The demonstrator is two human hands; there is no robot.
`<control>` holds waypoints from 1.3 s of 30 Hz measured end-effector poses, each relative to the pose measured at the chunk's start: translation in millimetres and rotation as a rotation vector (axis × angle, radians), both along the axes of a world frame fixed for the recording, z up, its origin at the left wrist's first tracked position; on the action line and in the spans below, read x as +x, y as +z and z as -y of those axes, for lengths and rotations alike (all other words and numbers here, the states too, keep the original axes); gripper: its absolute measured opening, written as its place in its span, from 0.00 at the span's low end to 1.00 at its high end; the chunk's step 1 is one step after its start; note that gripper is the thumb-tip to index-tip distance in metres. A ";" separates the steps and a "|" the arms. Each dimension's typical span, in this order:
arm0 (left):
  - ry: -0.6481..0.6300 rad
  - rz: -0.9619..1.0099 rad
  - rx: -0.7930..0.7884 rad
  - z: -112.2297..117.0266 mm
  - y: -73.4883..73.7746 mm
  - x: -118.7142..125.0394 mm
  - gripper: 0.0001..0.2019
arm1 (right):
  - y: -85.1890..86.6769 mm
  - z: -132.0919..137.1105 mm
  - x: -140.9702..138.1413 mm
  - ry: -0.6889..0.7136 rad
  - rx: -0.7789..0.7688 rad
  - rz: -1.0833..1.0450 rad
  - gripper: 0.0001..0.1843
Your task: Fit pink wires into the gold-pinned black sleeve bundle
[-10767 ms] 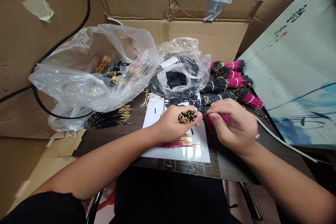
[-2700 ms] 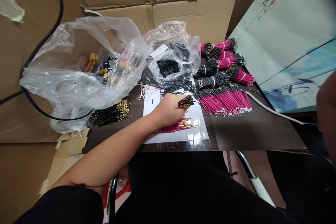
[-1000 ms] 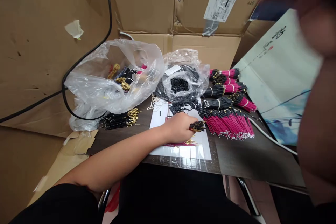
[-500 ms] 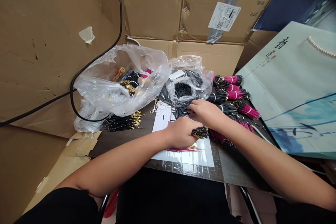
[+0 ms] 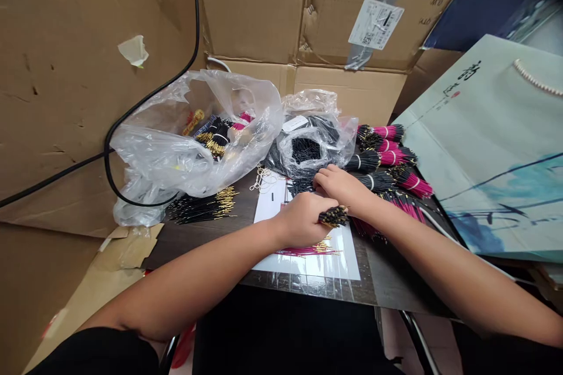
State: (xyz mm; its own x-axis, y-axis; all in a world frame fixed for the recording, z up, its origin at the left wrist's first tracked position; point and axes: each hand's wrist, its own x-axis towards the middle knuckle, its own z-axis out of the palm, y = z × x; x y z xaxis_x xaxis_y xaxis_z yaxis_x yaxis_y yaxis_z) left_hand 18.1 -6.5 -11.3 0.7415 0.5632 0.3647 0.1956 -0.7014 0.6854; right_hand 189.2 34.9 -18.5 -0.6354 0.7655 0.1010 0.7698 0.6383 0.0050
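My left hand grips a bundle of black wires with gold pin ends, low over a white paper sheet. Thin magenta wires with gold pins lie on that sheet under the hand. My right hand sits just beyond the left, its fingertips curled down at a heap of short black tubes. Whether those fingers pinch anything is hidden. Loose magenta wires lie partly under my right forearm.
Banded magenta-and-black wire bundles lie at the far right of the dark table. Plastic bags hold pins and tubes. Gold-tipped black wires lie left. A painted paper bag, cardboard and a white cable surround the table.
My right hand has returned from the upper right to the black tubes, now covering most of the loose magenta wires. My left hand still holds the bundle, slightly further right.
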 end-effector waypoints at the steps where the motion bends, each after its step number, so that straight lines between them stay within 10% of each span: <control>1: 0.001 0.019 -0.002 0.2 0.1 -0.2 0.10 | 0.0 0.2 -1.3 0.001 0.012 0.011 0.05; 13: 0.112 0.112 -0.029 -0.3 0.8 -1.8 0.10 | 30.3 48.7 20.2 -0.154 0.202 -0.143 0.05; 23: 0.090 -0.067 -0.023 -1.4 0.3 2.2 0.03 | 17.9 80.5 18.3 -0.079 0.332 -0.182 0.06; 35: 0.067 -0.075 -0.016 -5.2 1.6 0.0 0.06 | 18.7 84.3 24.1 -0.035 0.101 -0.755 0.12; 39: 0.162 -0.123 -0.001 -3.3 1.5 1.3 0.05 | 23.1 91.0 24.6 -0.085 0.287 -0.712 0.17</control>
State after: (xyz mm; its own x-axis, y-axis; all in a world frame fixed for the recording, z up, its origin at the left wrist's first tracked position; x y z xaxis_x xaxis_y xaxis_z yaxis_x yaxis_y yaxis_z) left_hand 19.4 -3.2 -9.8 0.6801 0.6791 0.2763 0.3881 -0.6532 0.6502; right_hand 213.8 -56.1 4.6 -0.2835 0.6909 0.6651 0.6957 0.6255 -0.3532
